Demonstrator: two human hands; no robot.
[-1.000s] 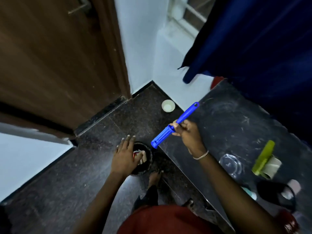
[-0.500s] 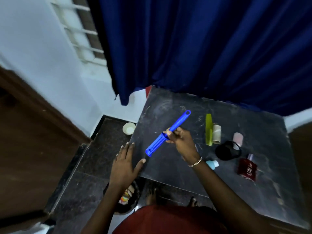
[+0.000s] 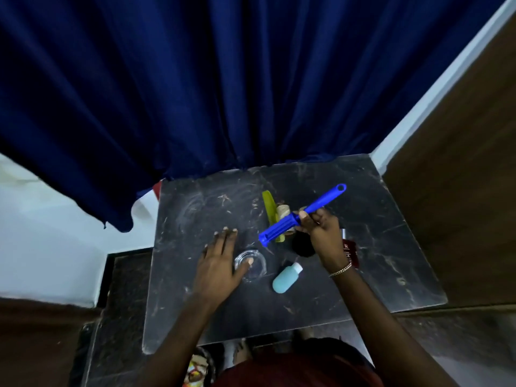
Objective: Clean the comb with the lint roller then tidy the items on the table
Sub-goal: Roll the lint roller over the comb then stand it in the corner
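Your left hand (image 3: 220,263) has come up from the floor-side edge and now lies flat on the dark scratched stone table (image 3: 377,247), fingers straight and spread, holding nothing. Its thumb rests on the rim of the round clear glass dish (image 3: 255,270). Your right hand (image 3: 321,233) has carried the blue plastic comb (image 3: 296,217) rightward across the table. Its fingers are curled round the middle of the comb, which hangs slanted in the air, the holed handle end up and away from you and the other end low and toward your left.

Just under the comb lies the lint roller (image 3: 268,203) with its yellow-green handle and tan paper roll, flat on the table with no hand on it.

By my reading the cleaning is either done or paused, since roller and comb are apart. Whether the teeth are clean is too small to tell.

Tidying looks barely started. The small teal plastic bottle (image 3: 284,279) lies on its side near the dish, a round black object (image 3: 301,248) sits by your right wrist, and a dark red bottle (image 3: 351,252) shows partly behind it — all loosely scattered, and the comb has yet to be set down.
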